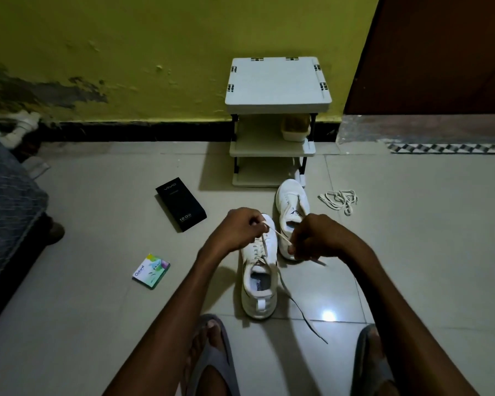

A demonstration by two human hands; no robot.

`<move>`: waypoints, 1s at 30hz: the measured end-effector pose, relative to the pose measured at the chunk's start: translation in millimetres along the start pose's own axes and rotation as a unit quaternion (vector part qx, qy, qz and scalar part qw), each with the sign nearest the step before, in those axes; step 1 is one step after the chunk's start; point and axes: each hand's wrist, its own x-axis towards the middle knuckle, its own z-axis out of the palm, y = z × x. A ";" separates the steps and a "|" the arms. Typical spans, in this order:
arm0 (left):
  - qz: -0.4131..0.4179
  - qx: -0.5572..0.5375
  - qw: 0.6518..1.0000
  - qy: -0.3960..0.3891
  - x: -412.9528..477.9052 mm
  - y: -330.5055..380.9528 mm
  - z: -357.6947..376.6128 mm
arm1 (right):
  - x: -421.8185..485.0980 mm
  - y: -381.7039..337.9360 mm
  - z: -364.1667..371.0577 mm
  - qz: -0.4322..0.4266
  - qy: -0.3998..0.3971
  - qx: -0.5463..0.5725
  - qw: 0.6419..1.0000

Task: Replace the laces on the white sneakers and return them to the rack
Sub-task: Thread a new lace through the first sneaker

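A white sneaker [258, 284] stands on the floor in front of me, heel toward me, with a cream lace [280, 277] partly threaded through its eyelets. One end of the lace trails over the floor to the right. My left hand [238, 227] pinches the lace above the sneaker's toe end. My right hand [317, 237] pinches the same lace a little to the right, so it runs taut between both hands. The second white sneaker [290, 200] lies just behind, without a lace. A loose bundle of cream laces [340, 200] rests on the tiles to its right.
A small white shoe rack [275, 121] stands against the yellow wall, with a tub [295, 127] on its middle shelf. A black phone box [180, 204] and a small colourful packet [151, 270] lie on the floor at left. My sandalled feet [212, 358] are at the bottom.
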 end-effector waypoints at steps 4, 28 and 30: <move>-0.019 -0.051 0.997 0.047 -2.2 -2.5 -2.3 | 6.7 9.4 22.6 0.022 -0.032 0.080 0.996; -0.122 0.007 0.992 -0.044 -7.3 -40.6 38.6 | 33.0 -0.4 91.8 0.072 0.305 0.176 0.933; -0.100 0.051 0.994 -0.003 -8.1 -37.3 38.4 | 38.4 -1.1 93.7 -0.006 0.239 0.170 0.956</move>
